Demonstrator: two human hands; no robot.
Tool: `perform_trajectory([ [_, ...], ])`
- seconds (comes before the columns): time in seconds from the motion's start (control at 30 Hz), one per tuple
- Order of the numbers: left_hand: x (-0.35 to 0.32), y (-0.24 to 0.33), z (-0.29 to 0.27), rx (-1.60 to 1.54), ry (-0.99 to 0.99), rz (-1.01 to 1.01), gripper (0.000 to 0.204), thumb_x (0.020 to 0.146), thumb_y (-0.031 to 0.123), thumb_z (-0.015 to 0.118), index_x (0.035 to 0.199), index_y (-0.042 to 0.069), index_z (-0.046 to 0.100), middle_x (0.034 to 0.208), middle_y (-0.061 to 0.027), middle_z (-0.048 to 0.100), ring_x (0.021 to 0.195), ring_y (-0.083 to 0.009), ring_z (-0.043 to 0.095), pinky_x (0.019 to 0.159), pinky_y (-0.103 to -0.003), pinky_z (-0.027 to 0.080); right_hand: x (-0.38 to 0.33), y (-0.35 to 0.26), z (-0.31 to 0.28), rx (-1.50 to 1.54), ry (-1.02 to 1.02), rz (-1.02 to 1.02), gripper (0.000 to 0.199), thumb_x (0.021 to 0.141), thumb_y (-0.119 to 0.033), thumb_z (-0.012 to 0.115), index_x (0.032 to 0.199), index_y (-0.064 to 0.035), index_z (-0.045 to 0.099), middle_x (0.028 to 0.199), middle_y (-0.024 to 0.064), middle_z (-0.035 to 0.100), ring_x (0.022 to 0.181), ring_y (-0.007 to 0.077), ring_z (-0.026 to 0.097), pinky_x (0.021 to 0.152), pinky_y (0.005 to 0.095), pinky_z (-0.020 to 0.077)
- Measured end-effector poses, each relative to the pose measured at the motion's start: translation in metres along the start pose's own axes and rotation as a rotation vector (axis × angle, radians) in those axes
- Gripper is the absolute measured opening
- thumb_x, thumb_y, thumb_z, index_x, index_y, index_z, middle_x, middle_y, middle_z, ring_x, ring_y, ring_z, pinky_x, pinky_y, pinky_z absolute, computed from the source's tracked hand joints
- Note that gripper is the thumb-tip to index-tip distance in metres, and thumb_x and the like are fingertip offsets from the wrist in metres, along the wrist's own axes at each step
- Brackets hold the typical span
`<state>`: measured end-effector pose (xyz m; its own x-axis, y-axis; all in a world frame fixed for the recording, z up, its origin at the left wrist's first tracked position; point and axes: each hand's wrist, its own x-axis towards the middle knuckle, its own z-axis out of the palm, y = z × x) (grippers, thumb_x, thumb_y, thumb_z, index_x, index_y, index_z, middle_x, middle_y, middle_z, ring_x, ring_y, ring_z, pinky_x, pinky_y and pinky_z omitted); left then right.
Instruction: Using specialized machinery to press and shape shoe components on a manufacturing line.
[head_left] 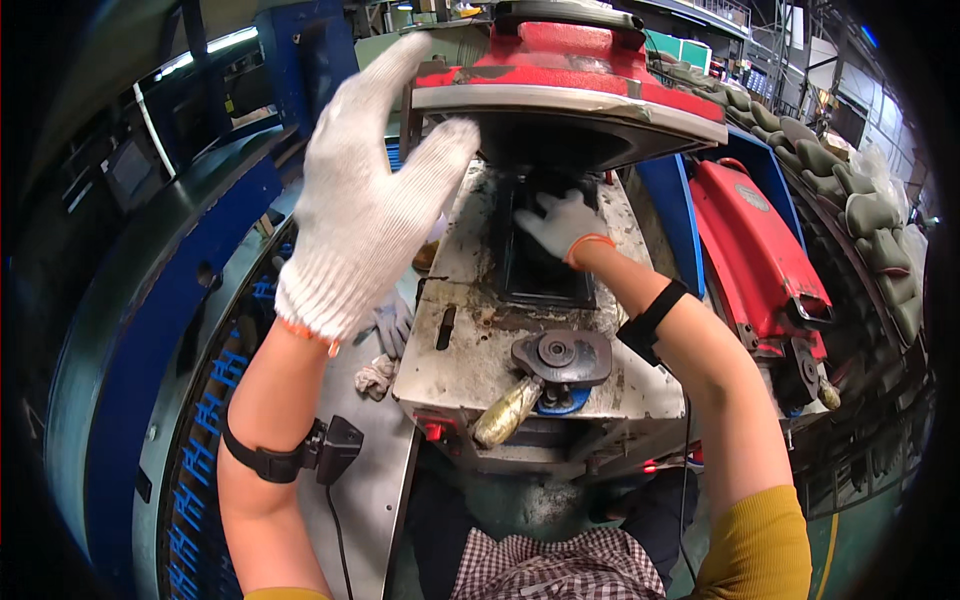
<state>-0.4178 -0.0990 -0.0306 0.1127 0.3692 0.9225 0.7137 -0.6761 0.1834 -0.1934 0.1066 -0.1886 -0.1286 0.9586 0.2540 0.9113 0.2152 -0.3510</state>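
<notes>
My left hand [372, 195], in a white knit glove, is raised beside the left end of a red machine head [580, 55]. Its thumb and fingers are apart with nothing between them; whether it touches the head's edge, I cannot tell. Beneath the head's dark underside, my right hand [563, 224], gloved too, reaches over a black rectangular frame [548, 292] on a worn metal machine top [460, 290]. The right fingers are spread, slightly blurred, and appear to hold nothing. The dark interior of the frame is hard to make out.
A clamp lever with a gold-wrapped handle [507, 412] sits at the near edge. Left lie a grey glove [392, 325] and a crumpled cloth [376, 377], beside a blue beam [190, 260]. Right stand another red machine [750, 250] and a rack of olive-green padded pieces [870, 215].
</notes>
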Motion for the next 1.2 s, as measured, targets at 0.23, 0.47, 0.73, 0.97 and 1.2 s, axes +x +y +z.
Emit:
perform_trajectory([
  [0.23, 0.110, -0.022, 0.061, 0.109, -0.177, 0.154, 0.059, 0.096, 0.036, 0.068, 0.145, 0.004, 0.060, 0.138, -0.0272, 0.067, 0.128, -0.0452, 0.064, 0.112, -0.050, 0.050, -0.015, -0.004, -0.013, -0.030, -0.077, -0.062, 0.086, 0.098, -0.076, 0.052, 0.153, -0.0101, 0.060, 0.153, 0.0356, 0.048, 0.132, 0.0524, 0.061, 0.113, 0.0522, 0.0496],
  [0.47, 0.153, -0.016, 0.100, 0.358, -0.313, 0.184, 0.054, 0.094, 0.054, 0.063, 0.103, 0.003, 0.078, 0.107, -0.0257, 0.076, 0.104, -0.0445, 0.073, 0.094, -0.053, 0.057, -0.099, 0.031, -0.080, 0.269, -0.188, -0.358, 0.069, 0.108, -0.053, 0.056, 0.154, -0.0026, 0.057, 0.155, 0.0289, 0.054, 0.141, 0.0436, 0.057, 0.121, 0.0445, 0.0421],
  [0.73, 0.115, 0.020, 0.114, 0.079, -0.957, -0.181, 0.061, 0.100, 0.064, 0.062, 0.102, 0.006, 0.079, 0.088, -0.0113, 0.078, 0.079, -0.0235, 0.074, 0.076, -0.039, 0.058, -0.298, 0.009, -0.051, 1.452, -0.212, -0.080, 0.045, 0.114, -0.046, 0.051, 0.120, -0.0035, 0.066, 0.089, 0.0077, 0.070, 0.068, 0.0134, 0.064, 0.062, 0.0274, 0.0521],
  [0.97, 0.027, 0.024, 0.131, -0.276, -1.406, -0.540, 0.058, 0.097, 0.063, 0.068, 0.097, 0.006, 0.080, 0.071, -0.0036, 0.069, 0.059, -0.0125, 0.062, 0.059, -0.031, 0.052, -0.320, -0.036, 0.035, 2.086, -0.872, 0.183, 0.059, 0.111, -0.038, 0.060, 0.158, -0.0054, 0.044, 0.149, 0.0142, 0.058, 0.133, 0.0279, 0.063, 0.100, 0.0389, 0.0582],
  [1.2, -0.021, 0.032, 0.141, -0.162, -1.338, -0.551, 0.046, 0.092, 0.057, 0.075, 0.089, 0.012, 0.080, 0.066, -0.0008, 0.065, 0.058, -0.0116, 0.058, 0.056, -0.030, 0.043, -0.297, -0.059, 0.029, 2.627, -1.024, 0.132, 0.059, 0.108, -0.037, 0.062, 0.160, -0.0133, 0.045, 0.163, 0.0082, 0.049, 0.149, 0.0328, 0.048, 0.116, 0.0476, 0.0472],
])
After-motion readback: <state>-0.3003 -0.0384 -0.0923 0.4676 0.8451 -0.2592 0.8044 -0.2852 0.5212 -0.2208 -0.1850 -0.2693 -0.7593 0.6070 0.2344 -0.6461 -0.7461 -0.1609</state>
